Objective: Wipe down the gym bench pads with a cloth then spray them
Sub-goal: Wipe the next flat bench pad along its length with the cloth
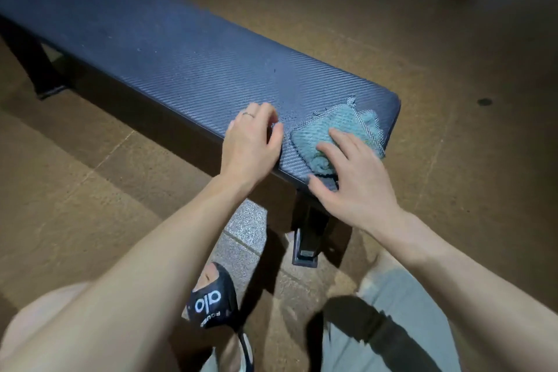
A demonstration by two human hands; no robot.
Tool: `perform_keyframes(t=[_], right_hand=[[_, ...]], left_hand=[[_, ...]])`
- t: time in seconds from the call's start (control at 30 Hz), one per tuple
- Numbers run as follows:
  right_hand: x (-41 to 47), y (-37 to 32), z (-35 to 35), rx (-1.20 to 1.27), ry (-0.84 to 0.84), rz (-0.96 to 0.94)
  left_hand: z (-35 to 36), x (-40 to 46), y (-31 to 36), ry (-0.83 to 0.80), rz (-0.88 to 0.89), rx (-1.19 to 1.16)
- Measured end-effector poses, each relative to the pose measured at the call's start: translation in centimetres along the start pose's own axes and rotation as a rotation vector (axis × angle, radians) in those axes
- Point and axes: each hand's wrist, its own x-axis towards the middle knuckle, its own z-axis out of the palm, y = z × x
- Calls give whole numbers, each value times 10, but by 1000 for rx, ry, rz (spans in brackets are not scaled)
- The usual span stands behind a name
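**Cloth at the bench's near end**

Head view, at 4 o'clock on the dark bench pad (187, 63): folded teal cloth (338, 130), lying flat by the pad's end corner. Right hand (353, 187) at 5 o'clock of the cloth, fingers spread, fingertips (332, 131) resting on it, gripping nothing. Left hand (250, 145) just beside the cloth at its 9 o'clock, fingers loosely curled on the pad's edge, empty. Down at 6 o'clock: black slipper (213, 299) on brown floor (437, 69), beside the bench leg (308, 238).

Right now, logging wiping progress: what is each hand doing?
Left hand: open, fingers curled on the bench pad.
Right hand: open, pressing the teal cloth.
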Motion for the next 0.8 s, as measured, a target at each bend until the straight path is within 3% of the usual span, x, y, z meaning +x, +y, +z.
perform_keyframes(t=[0.13, 0.33, 0.47, 0.8], right_hand=[[9, -3, -1, 24, 133, 5], [29, -15, 12, -151, -128, 99], [23, -14, 19, -176, -97, 77], [36, 9, 15, -154, -108, 31]], left_hand=[[21, 3, 7, 120, -120, 15], [26, 8, 11, 135, -171, 64], [33, 9, 13, 218, -182, 118], [36, 10, 12, 232, -173, 174]])
